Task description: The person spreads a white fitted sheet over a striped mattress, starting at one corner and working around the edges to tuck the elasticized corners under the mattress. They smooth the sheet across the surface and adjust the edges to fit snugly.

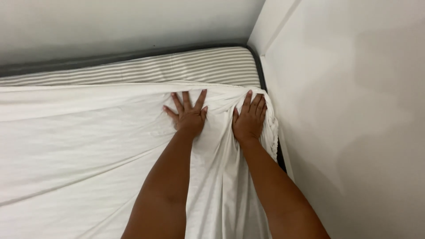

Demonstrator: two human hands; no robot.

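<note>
The left hand (189, 116) lies flat near the middle of the frame, fingers spread wide, palm pressing on the white fitted sheet (79, 150); it grips nothing. Just right of it, the right hand (249, 118) also rests palm-down with its fingers extended and close together, laid over the bunched, gathered corner of the sheet where the cloth puckers along the mattress edge. Neither hand is clamped on the fabric (both look to be pushing rather than pinching).

Outward from the hands, the sheet covers most of the lower and left part of the frame, with long creases running toward the lower left. Its upper edge stops short of the head of the bed, leaving a band of grey-and-white striped mattress (186, 66) bare across the upper middle. A dark bed frame edge (261, 71) runs beside the white wall (354, 110) at right.

By the look of it, the step in hand is working the sheet's corner toward the mattress corner in the upper right. The next move would call for a firm hold on the gathered hem and a stretch over that corner, in the tight gap by the wall.
</note>
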